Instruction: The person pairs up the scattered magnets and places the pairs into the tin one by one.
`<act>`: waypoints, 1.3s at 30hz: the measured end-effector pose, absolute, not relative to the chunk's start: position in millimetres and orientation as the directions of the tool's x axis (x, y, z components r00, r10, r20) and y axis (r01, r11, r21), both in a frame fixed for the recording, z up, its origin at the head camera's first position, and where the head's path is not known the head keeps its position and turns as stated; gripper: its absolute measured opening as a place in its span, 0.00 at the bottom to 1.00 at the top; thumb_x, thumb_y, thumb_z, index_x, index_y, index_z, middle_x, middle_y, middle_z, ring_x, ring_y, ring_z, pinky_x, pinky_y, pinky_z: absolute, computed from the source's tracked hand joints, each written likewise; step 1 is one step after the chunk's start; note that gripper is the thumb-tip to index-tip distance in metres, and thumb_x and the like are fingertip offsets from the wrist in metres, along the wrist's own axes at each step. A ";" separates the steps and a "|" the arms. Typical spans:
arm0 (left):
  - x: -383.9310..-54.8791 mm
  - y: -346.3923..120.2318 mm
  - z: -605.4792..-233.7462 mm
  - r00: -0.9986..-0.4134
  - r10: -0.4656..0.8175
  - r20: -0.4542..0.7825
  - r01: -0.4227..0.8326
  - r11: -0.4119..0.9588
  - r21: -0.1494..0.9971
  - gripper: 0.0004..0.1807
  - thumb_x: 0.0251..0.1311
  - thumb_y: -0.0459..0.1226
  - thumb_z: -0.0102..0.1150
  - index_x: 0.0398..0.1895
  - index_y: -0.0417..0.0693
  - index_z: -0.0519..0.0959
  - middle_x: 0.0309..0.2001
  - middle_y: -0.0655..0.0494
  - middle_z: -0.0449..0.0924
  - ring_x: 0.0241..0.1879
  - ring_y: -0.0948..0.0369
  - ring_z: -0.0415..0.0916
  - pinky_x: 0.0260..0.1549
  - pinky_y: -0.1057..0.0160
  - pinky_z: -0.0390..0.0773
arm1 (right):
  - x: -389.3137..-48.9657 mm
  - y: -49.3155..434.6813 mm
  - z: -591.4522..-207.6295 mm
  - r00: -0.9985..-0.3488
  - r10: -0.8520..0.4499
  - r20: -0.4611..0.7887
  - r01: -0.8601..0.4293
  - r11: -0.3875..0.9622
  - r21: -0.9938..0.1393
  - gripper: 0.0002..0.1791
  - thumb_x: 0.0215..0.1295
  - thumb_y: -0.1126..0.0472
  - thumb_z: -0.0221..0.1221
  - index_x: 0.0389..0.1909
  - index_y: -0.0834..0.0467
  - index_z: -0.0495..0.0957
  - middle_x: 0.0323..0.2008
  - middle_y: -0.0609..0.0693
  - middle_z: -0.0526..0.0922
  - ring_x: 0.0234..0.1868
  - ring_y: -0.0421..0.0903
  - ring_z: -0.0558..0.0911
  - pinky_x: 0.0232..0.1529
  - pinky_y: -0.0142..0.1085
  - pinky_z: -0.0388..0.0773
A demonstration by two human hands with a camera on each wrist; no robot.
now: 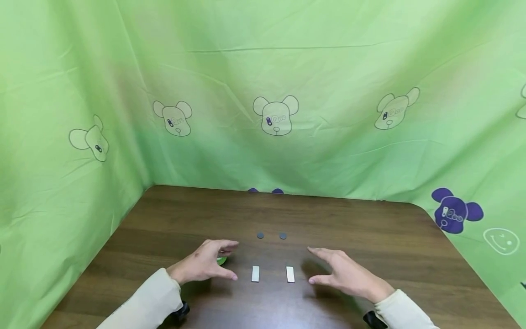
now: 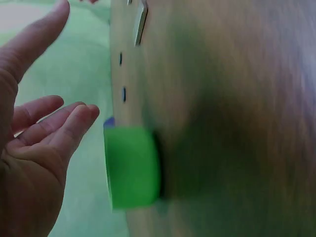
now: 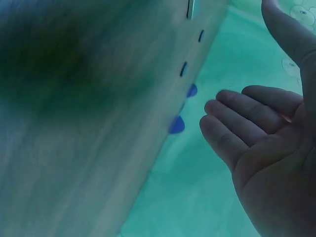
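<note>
My left hand (image 1: 207, 261) hovers over the table with thumb and fingers spread and nothing between them. Below it a green object (image 2: 132, 168), shaped like a small dish or bowl, is mostly hidden in the head view but plain in the left wrist view. My right hand (image 1: 345, 275) is held to the right, thumb apart from its extended fingers, holding nothing. Between the hands lie two small pale rectangular pieces, the left one (image 1: 255, 273) and the right one (image 1: 290, 274). Farther back are two small dark discs, one on the left (image 1: 260, 235) and one on the right (image 1: 282, 236).
The brown wooden table (image 1: 197, 205) has its far edge against a green cloth backdrop (image 1: 230, 160) printed with bear faces. Cloth also hangs along the left and right sides. Both forearms come in from the near edge in light sleeves, with dark bands at the wrists.
</note>
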State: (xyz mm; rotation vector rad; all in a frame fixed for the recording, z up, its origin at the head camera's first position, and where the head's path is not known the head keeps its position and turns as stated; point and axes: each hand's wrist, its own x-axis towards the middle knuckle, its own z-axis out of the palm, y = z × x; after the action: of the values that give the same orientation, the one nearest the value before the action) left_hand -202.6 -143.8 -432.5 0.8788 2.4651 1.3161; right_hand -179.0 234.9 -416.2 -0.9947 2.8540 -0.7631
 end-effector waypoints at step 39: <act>-203.3 -91.6 -481.8 -0.835 0.515 0.194 0.453 0.443 0.774 0.20 0.42 0.35 0.82 0.41 0.44 0.85 0.40 0.58 0.85 0.35 0.71 0.77 0.38 0.70 0.79 | -197.3 207.3 -469.1 -0.695 -0.644 0.319 -0.691 0.477 -0.543 0.22 0.56 0.57 0.74 0.50 0.61 0.81 0.42 0.45 0.83 0.36 0.35 0.74 0.36 0.31 0.75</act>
State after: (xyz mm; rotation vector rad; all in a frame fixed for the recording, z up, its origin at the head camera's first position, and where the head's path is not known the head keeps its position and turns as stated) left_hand -203.3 -91.6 -481.8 0.8769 2.6082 1.3646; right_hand -197.3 207.3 -469.1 -1.2494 2.7596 -1.0678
